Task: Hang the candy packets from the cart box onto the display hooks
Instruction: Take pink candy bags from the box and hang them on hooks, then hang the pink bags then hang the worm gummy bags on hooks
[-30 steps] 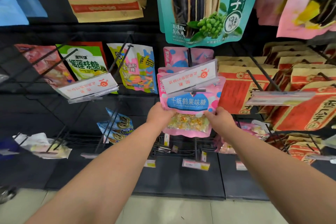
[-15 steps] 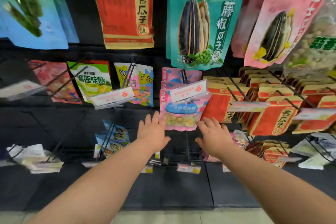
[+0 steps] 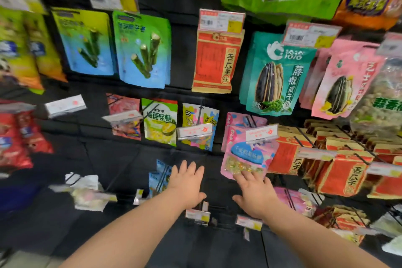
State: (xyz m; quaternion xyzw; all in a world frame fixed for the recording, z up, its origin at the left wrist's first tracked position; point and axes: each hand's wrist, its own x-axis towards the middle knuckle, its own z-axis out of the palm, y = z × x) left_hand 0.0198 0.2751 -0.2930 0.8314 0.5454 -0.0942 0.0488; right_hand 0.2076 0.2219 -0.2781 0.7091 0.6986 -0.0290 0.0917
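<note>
Two bare forearms enter from the bottom edge, elbows cut off. Left hand (image 3: 186, 183) flat, fingers spread, empty, palm toward the dark panel (image 3: 121, 159), apart from any packet. Right hand (image 3: 254, 193) likewise spread and released; its fingertips (image 3: 247, 175) reach the lower edge of the pink candy packet (image 3: 248, 160) — touching or just short, cannot tell through the blur.

That pink packet hangs on a display hook (image 3: 264, 142), the hook itself mostly hidden behind a white price tag (image 3: 261, 132) clipped at its front. The packet's blue label is smeared and unreadable; small yellowish sweets show through a clear window low down. More pink packets (image 3: 239, 119) hang behind it on the same row, partly covered.

Below the hands, small shelf labels (image 3: 198, 215) sit on hook ends, print illegible.

Left of the pink row: a yellow-and-blue packet (image 3: 201, 119), a green durian-candy packet (image 3: 159, 123), a reddish packet (image 3: 124, 115) half hidden by a tag. Right: stacked red-and-tan seed packets (image 3: 345, 172), running off the frame.

Upper row: a teal sunflower-seed bag (image 3: 276, 76), a red-and-tan bag (image 3: 214, 61), two green-blue bags (image 3: 143, 50). Left and top edges heavily motion-blurred. Cart box not in view.
</note>
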